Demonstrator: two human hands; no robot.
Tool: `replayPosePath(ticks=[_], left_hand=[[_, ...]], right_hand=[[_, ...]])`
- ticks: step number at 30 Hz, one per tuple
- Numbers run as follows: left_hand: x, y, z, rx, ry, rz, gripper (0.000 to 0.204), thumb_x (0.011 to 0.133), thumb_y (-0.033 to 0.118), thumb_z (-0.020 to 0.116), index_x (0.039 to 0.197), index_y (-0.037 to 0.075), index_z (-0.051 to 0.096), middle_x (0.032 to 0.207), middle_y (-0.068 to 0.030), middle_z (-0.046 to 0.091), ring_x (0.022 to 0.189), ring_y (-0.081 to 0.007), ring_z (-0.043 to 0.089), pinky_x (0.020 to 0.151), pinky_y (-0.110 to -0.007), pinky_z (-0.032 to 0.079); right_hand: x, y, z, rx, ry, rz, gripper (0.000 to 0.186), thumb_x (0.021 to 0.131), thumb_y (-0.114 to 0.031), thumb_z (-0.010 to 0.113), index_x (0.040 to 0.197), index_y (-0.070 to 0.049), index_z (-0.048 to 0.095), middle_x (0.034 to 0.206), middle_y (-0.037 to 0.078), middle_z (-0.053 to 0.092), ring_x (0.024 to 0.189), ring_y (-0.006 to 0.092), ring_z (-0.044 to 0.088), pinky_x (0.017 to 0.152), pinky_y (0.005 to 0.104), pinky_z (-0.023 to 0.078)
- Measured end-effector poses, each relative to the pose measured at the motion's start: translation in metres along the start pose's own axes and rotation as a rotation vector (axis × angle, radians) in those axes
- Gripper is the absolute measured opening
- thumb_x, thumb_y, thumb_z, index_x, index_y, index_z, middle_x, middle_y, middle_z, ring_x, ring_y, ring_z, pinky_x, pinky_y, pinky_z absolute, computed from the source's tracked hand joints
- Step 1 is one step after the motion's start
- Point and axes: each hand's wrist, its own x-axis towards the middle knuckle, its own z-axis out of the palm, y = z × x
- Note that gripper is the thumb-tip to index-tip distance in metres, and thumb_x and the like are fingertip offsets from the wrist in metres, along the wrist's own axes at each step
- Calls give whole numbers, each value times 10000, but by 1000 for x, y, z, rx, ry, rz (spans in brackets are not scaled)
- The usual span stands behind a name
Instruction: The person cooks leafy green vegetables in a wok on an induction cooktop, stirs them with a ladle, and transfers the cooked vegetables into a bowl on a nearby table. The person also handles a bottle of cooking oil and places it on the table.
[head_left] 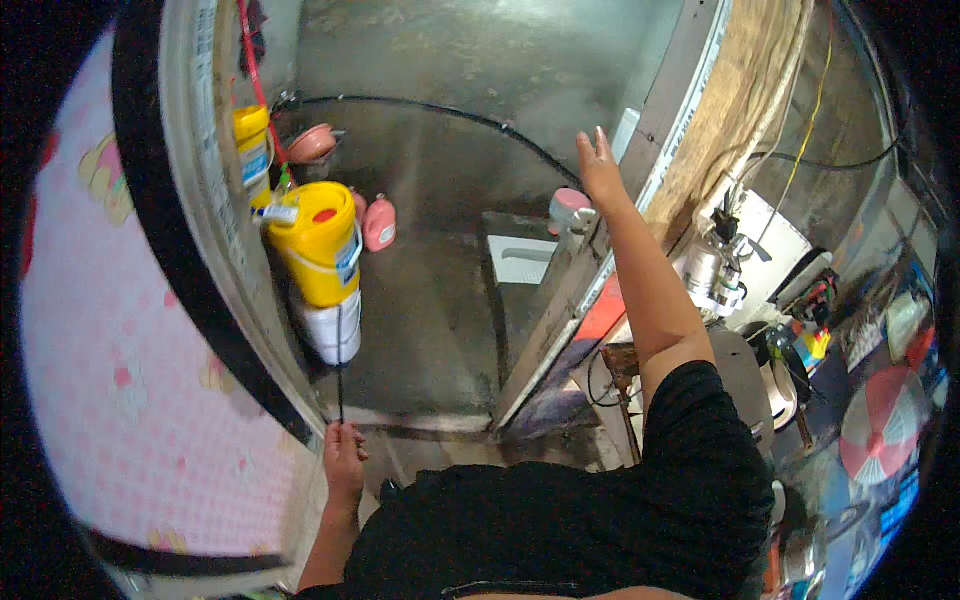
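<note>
My left hand (344,445) is closed around the lower end of a thin dark rod (341,385) near the doorway's left side. The rod points away from me, its far end in front of a white bucket (333,330). On that bucket stands a yellow bucket (315,245) with a lid and a white handle. My right arm reaches forward to the doorway's right side. There my right hand (602,175) is raised beside the wooden door frame (655,150), its visible fingers stretched out and nothing seen in them. Whether it touches the frame, I cannot tell.
Inside the doorway, pink bottles (380,223), a pink basin (312,143) and another yellow bucket (252,150) stand at left. A black hose (430,107) crosses the back. A white floor fixture (520,260) lies right, near a pink-lidded tub (569,207). A pink-patterned panel (150,350) borders the left.
</note>
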Motion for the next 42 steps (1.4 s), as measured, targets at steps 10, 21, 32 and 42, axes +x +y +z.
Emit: replayPosePath(ticks=[10, 21, 32, 42], left_hand=[[187, 38, -10, 39, -261, -14, 206, 992, 262, 443, 1033, 74, 517, 799, 10, 513, 655, -53, 465, 580, -206, 414], [205, -6, -38, -27, -93, -124, 233, 990, 284, 448, 998, 65, 529, 754, 18, 476, 591, -49, 432, 546, -203, 397], [220, 14, -36, -33, -50, -124, 240, 992, 296, 432, 1010, 73, 518, 742, -2, 477, 635, -74, 445, 564, -219, 398], [205, 18, 50, 553, -777, 172, 367, 909, 211, 534, 1234, 53, 468, 998, -94, 589, 813, -241, 554, 676, -334, 457]], right_hand=[[90, 18, -1, -1855, -387, -120, 426, 869, -199, 436, 1278, -127, 530, 1505, 114, 276, 1421, 308, 157, 1123, 550, 64], [178, 12, -34, -2381, -680, 166, 417, 842, -223, 586, 1248, -131, 586, 1464, 109, 358, 1393, 292, 228, 1120, 520, 106], [35, 29, 67, -896, -839, 17, 166, 784, -82, 579, 934, -15, 553, 918, 181, 625, 882, 304, 625, 712, 424, 472], [-243, -38, 187, 1191, 40, 1087, 162, 938, -244, 526, 1022, -114, 574, 873, -1, 620, 753, 134, 588, 613, 253, 466]])
